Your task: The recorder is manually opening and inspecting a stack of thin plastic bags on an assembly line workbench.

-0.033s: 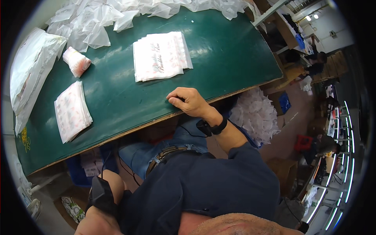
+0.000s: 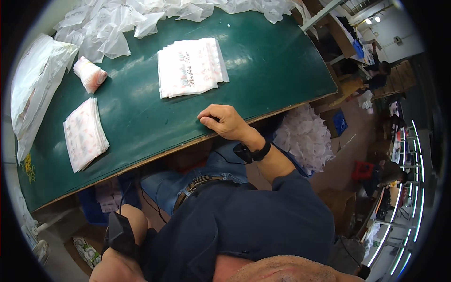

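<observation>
The right hand point(image 2: 225, 123) rests on the counter point(image 2: 277, 70) at its near edge, its fingers curled into a loose fist; whether they enclose anything cannot be told. The left hand point(image 2: 115, 271) is down by the body, its fingers cut off from view, so their state cannot be told. Nearest the right fist, toward the far edge, lies a fanned stack of printed plastic bags point(image 2: 192, 69). A second bag stack point(image 2: 86, 136) and a rolled bag bundle point(image 2: 89, 75) lie toward the left edge, near a large white sack point(image 2: 40, 84). Loose translucent bags point(image 2: 112, 28) line the far edge.
</observation>
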`<state>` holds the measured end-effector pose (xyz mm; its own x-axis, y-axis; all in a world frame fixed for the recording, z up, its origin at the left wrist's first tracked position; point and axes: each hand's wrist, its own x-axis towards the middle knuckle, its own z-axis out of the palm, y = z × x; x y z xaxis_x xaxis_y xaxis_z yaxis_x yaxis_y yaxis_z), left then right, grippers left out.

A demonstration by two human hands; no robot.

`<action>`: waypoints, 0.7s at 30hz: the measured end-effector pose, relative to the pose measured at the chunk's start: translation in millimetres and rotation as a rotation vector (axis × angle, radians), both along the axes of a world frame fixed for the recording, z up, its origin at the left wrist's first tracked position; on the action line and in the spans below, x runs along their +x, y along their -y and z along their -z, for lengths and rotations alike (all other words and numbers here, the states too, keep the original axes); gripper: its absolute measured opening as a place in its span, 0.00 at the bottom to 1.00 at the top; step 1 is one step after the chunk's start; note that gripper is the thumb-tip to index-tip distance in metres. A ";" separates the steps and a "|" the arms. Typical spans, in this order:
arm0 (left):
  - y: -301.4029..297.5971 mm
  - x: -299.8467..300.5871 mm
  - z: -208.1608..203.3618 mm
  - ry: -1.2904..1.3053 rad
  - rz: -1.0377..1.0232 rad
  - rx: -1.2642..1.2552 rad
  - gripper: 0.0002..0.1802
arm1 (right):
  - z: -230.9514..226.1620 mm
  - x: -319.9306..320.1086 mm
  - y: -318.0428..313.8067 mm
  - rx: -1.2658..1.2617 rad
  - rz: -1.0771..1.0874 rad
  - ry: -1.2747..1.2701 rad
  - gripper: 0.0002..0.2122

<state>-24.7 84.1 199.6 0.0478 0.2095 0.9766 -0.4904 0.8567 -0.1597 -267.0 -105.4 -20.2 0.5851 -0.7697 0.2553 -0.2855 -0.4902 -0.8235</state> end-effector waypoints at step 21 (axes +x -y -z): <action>11.6 -3.8 7.5 -0.022 0.059 0.021 0.07 | 6.0 4.2 -1.8 -0.019 0.008 0.004 0.06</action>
